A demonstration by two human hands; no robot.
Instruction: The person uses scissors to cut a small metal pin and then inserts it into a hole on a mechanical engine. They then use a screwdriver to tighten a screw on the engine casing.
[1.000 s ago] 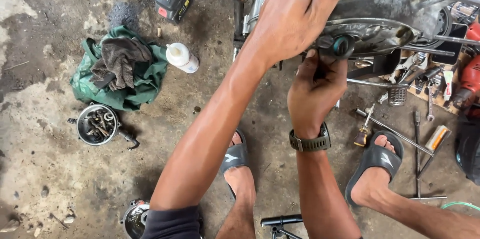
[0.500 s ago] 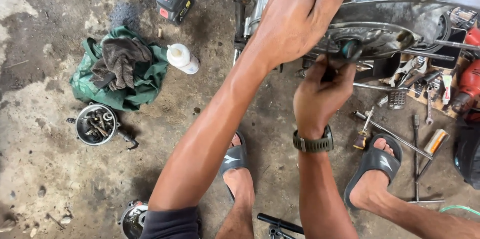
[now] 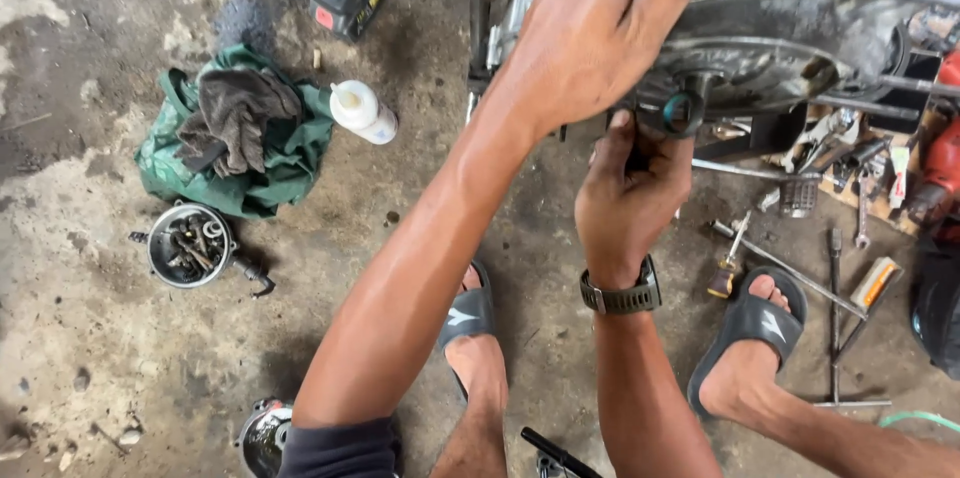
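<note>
R hand [image 3: 630, 200] dropped below socket [image 3: 683, 113].

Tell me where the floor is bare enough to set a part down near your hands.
Bare concrete lies left of the left arm, between the white bottle, the metal bowl of small parts and the left sandal. Crowded: right of the right hand, where wrenches and long tools lie by the right sandal.

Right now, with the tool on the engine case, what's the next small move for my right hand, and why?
Probably a short turn of the socket tool. The right hand grips its handle just under the engine case, and the left hand is pressed flat on the case, seemingly steadying it.
</note>
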